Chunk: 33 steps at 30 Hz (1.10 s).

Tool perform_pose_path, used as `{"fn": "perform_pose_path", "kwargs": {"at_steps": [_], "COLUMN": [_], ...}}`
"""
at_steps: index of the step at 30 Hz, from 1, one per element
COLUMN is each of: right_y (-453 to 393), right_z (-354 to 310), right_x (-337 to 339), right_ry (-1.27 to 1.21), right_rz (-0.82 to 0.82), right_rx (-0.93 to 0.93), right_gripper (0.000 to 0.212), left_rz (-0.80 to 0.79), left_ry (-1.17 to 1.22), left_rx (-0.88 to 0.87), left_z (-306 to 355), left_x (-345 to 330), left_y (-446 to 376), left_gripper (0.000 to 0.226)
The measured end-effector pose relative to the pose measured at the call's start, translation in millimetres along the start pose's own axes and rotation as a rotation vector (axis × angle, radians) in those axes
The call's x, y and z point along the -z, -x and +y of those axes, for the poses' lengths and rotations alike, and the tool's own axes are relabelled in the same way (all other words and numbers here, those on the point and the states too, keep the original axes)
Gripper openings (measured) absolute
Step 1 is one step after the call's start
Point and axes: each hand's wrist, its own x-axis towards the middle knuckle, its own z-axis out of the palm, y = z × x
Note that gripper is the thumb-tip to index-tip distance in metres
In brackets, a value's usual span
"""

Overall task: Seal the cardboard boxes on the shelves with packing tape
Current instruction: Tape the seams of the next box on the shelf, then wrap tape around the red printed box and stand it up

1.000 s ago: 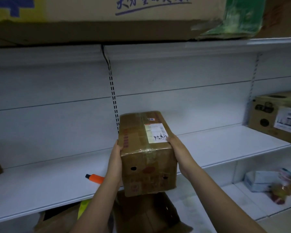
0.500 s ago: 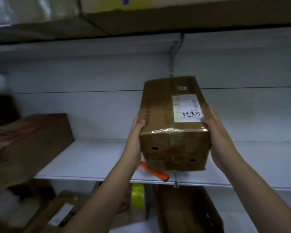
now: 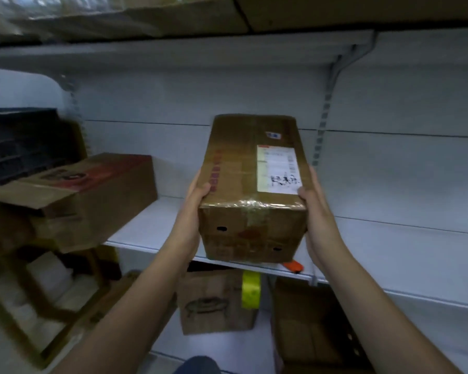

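White shelving fills the frame, its middle shelf running from centre left down to the right edge. At left of frame a big brown box with a red top sits on that shelf, a flap hanging open, and a dark crate is behind it. Centre frame, the taped cardboard box is up in the air in front of the shelf, white label on top. Left hand clamps its left side, thumb curled over the top edge; right hand clamps the right side, thumb on the label corner. Below centre, a yellow tape roll sits by a lower box. Smallest, an orange tool peeks out under the held box
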Motion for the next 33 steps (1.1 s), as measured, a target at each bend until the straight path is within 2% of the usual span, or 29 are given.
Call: {"fn": "perform_pose_path", "kwargs": {"at_steps": [2,6,11,14,21,25,28,30,33], "right_y": [5,19,42,45,48,42,36,31,24], "right_z": [-15,-53,-97,-117,-146,-155,-147,-130,-109], "right_x": [31,118,234,307,453,508,532,545,555], "right_ry": [0.02,0.063,0.191,0.225,0.392,0.509,0.664,0.871,1.192], "right_rz": [0.058,0.209,0.407,0.553,0.791,0.828,0.791,0.693,0.547], "right_rx": [0.017,0.009,0.052,0.037,0.043,0.051,0.084,-0.012,-0.173], "right_gripper": [0.049,0.042,0.032,0.034,0.04,0.032,0.024,0.022,0.03], "left_rz": [-0.034,-0.217,-0.416,-0.487,-0.694,-0.718,-0.67,-0.606,-0.558], "left_ry": [0.014,0.032,0.0,0.037,-0.099,-0.185,-0.251,-0.36,-0.5], "left_rx": [0.01,0.025,0.115,0.163,0.025,-0.059,-0.073,-0.117,-0.205], "left_z": [-9,-40,-78,-99,-134,-155,-174,-189,-211], "left_x": [-35,-129,-254,-327,-457,-502,-525,-532,-534], "left_y": [-2,1,17,29,49,52,54,57,57], "left_gripper": [0.052,0.046,0.083,0.086,0.085,0.079,0.078,0.072,0.072]}}
